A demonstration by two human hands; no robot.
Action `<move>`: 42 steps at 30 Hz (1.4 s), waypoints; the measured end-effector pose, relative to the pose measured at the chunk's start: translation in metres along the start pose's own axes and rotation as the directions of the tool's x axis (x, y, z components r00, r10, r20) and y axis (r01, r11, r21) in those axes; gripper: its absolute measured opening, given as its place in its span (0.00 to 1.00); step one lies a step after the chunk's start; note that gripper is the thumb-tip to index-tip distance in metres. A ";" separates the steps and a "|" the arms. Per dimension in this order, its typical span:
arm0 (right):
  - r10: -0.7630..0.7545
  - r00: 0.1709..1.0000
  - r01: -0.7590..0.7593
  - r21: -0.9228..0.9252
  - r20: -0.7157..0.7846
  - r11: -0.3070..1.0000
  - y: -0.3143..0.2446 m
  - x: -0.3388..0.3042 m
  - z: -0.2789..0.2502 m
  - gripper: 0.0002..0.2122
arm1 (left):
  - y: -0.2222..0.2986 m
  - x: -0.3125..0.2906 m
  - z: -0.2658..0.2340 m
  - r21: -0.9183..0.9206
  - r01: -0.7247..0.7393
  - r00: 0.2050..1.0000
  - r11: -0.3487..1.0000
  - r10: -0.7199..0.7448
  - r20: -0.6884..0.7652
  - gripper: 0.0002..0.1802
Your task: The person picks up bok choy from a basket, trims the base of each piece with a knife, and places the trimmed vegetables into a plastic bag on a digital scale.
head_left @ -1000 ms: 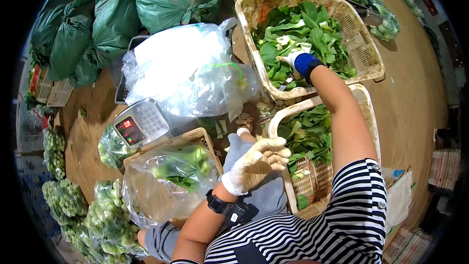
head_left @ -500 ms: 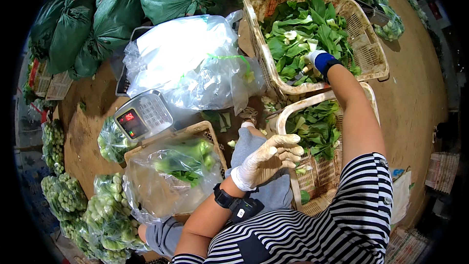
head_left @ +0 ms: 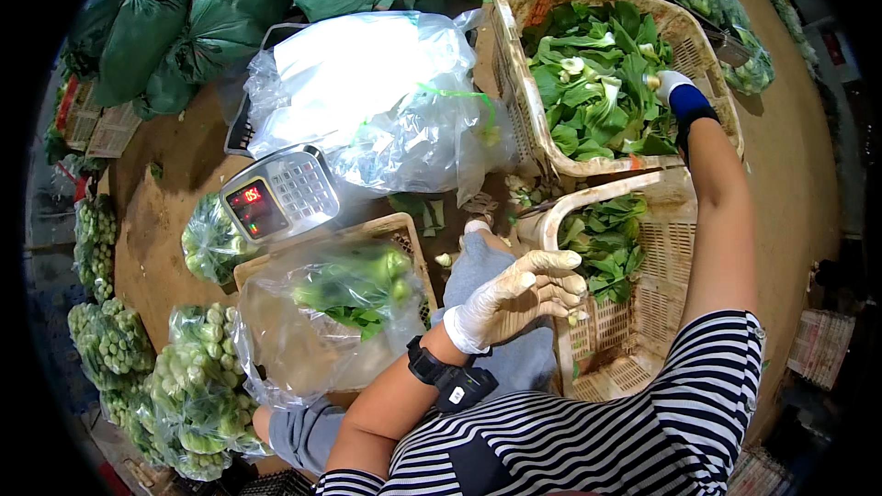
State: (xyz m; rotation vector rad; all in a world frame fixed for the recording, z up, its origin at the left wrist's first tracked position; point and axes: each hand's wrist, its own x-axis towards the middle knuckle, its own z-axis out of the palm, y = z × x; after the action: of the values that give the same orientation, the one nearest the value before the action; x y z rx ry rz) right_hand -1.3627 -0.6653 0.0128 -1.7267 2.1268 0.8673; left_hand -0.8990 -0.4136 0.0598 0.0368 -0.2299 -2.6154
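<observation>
- Dark green tied plastic sacks (head_left: 230, 9) fill the view from ten to twelve o'clock, bulging and knotted at their tops.
- A large beige woven plastic basket (head_left: 524, 64) sits at one o'clock, heaped with loose green leafy vegetables with white stalks (head_left: 593, 92); the stalk nearest the right hand lies roughly from eleven to five o'clock.
- A heap of clear crumpled plastic bags (head_left: 367, 92) lies at eleven o'clock, just left of that basket.
- A second, smaller beige basket (head_left: 643, 312) at three to four o'clock holds a smaller pile of the same greens (head_left: 606, 239).
- A clear bag part-filled with green vegetables (head_left: 340, 312) stands open at seven o'clock on a shallow tan crate (head_left: 404, 225).
- Sealed clear packs of greens (head_left: 175, 386) stack at eight o'clock.
- A grey electronic scale with a red lit display and keypad (head_left: 280, 193) sits at nine o'clock, tilted.
- The right hand (head_left: 669, 84), gloved white with a blue cuff, now reaches further right in the far basket than a second ago; it rests among the leaves, and its grip cannot be made out.
- The left hand (head_left: 524, 294), in a white glove, hovers with fingers loosely curled, holding nothing, lower than before.
</observation>
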 end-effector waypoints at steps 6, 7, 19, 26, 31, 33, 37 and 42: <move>-0.138 0.980 0.014 0.636 0.146 0.771 -0.127 0.000 0.027 0.34 | -0.005 0.004 -0.003 0.031 0.007 1.000 0.999 -0.007 -0.010 0.33; -0.080 0.991 0.000 0.596 0.107 0.803 -0.126 0.021 0.058 0.36 | -0.007 0.008 0.000 0.034 0.043 0.999 0.998 -0.043 0.010 0.33; -0.017 0.820 0.484 0.676 -0.572 0.556 -0.121 -0.104 -0.015 0.16 | -0.007 0.004 0.000 0.077 -0.132 0.991 0.988 0.132 0.008 0.37; 0.281 0.744 0.662 0.727 -0.607 -0.183 -0.164 -0.331 0.016 0.08 | -0.022 0.023 0.009 0.324 -0.273 0.937 0.906 0.327 -0.122 0.50; 0.329 0.789 0.574 0.813 -0.519 -0.096 -0.200 -0.392 0.082 0.06 | -0.035 0.017 -0.003 0.146 -0.297 0.933 0.944 0.319 -0.165 0.24; 0.457 0.762 0.608 0.749 -0.459 -0.263 -0.201 -0.401 0.104 0.07 | -0.036 0.005 -0.004 0.162 -0.250 0.945 0.955 0.277 -0.174 0.27; 0.415 0.862 0.427 0.859 -0.292 -0.282 -0.174 -0.423 0.111 0.08 | -0.031 -0.016 0.002 0.203 -0.197 0.968 0.959 0.223 -0.114 0.26; 0.462 0.821 0.524 0.763 -0.335 -0.379 -0.176 -0.380 0.131 0.09 | -0.035 -0.018 0.004 0.343 -0.267 0.934 0.900 0.330 -0.138 0.25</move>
State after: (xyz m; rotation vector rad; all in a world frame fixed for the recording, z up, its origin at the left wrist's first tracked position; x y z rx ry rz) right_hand -1.1191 -0.3045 0.0706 -0.7336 1.5911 -1.6817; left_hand -0.9009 -0.3743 0.0572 0.3399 -0.5443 -2.2245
